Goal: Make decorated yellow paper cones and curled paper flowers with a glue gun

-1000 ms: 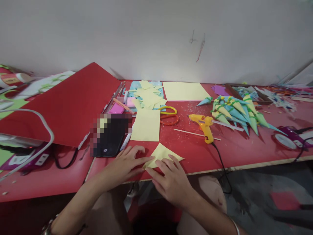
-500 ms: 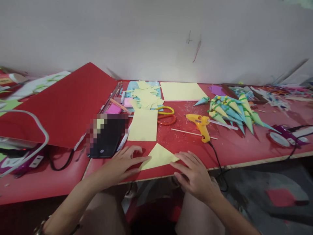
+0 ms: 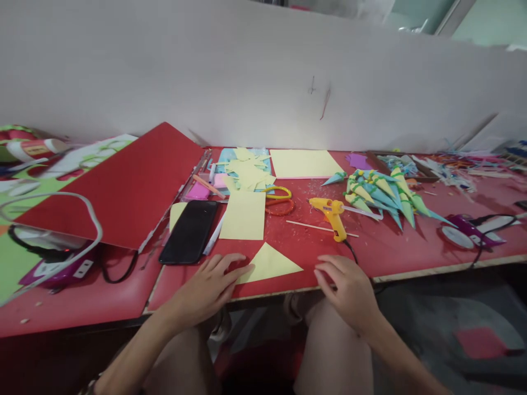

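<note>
A pale yellow paper folded into a triangle lies flat near the table's front edge. My left hand rests at its left corner, fingers loosely spread and a fingertip touching the paper. To the right, apart from the paper, my right hand hovers by the edge with bent, parted fingers and nothing in them. Just behind the triangle is a yellow paper sheet. A thin stick and a yellow glue gun lie behind my right hand. Scissors with yellow and red handles are partly under the sheet.
A black phone lies left of the sheet, near a slanted red board. Paper scraps and a large yellow sheet are at the back. Several paper cones are piled right. A purple power strip sits far right.
My right hand has come off the triangle's right corner and moved right. My left hand stays at the left corner. The view has tilted up slightly, showing more above the wall.
</note>
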Motion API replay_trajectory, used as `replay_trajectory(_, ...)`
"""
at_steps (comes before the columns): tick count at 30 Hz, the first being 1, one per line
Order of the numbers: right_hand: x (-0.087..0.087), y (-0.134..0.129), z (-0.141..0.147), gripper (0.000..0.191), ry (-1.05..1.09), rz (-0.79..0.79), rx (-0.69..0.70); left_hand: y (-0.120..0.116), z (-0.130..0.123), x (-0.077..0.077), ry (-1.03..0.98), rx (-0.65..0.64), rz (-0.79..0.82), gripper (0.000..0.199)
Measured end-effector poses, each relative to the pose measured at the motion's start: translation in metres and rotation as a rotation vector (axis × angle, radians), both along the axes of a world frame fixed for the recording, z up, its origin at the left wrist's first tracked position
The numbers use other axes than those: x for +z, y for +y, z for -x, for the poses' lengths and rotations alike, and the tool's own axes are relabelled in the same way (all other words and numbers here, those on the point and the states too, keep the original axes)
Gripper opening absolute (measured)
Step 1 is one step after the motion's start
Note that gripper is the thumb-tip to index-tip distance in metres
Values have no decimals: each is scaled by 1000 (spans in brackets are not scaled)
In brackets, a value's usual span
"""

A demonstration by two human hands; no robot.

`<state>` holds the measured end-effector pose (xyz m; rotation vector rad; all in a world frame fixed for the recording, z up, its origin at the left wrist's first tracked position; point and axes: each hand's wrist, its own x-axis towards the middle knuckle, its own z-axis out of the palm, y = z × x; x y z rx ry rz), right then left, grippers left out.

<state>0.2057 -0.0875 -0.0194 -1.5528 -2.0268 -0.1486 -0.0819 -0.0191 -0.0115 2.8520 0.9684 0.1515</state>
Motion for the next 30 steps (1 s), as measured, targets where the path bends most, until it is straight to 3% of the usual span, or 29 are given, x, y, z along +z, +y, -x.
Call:
replay_trajectory(4, -2, 2, 21, 32, -80, 36, 240, -11, -6, -8, -64, 17, -106, 44)
replay_trajectory(9, -18, 6, 52, 34, -134, 64, 302, -19, -12, -13, -42, -61, -278, 12)
replay_trajectory(14, -4, 6, 69, 12, -108, -116, 262, -25, -24, 3, -65, -99, -334, 22)
replay_trajectory(18, 13, 6, 78, 16, -173, -264, 293, -30, -38, 20, -152, -122, -375, 34)
replay_trajectory(25, 26, 8, 74, 19, -53, -272, 351, -40, -41, 34, -242, -72, -249, 44)
replay_trajectory(30, 33, 8, 57, 19, -93, -273, 383, -43, -35, 38, -225, -31, -146, 47)
